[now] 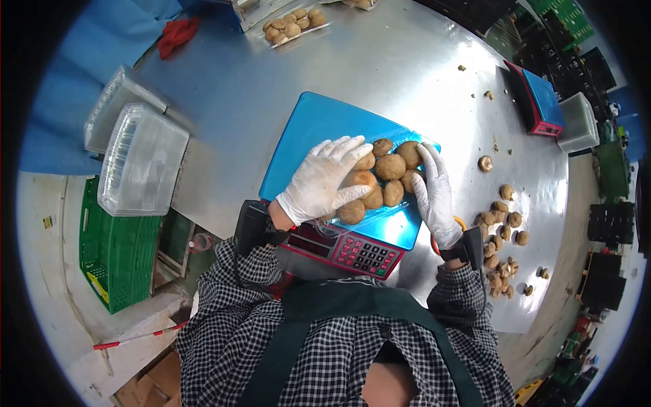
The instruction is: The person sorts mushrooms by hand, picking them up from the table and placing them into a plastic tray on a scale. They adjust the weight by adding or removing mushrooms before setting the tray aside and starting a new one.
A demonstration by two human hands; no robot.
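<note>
Several brown mushrooms [390, 167] lie in a clear plastic tray [369, 216] on the blue plate of a weighing scale [325, 119]. My left hand [324, 178], in a white glove, rests over the left side of the tray with its fingers spread against the mushrooms. At the right side, my gloved right hand [436, 197] touches the outer mushrooms with thumb and fingers apart. The red keypad side of the scale faces me, and its display is too dim to read.
Stacked clear trays [144, 159] stand at the left, above green crates [122, 251]. Loose mushrooms [498, 217] lie at the right. Another scale [540, 98] is at the back right, a filled tray [291, 27] at the back. A red cloth [178, 35] is back left.
</note>
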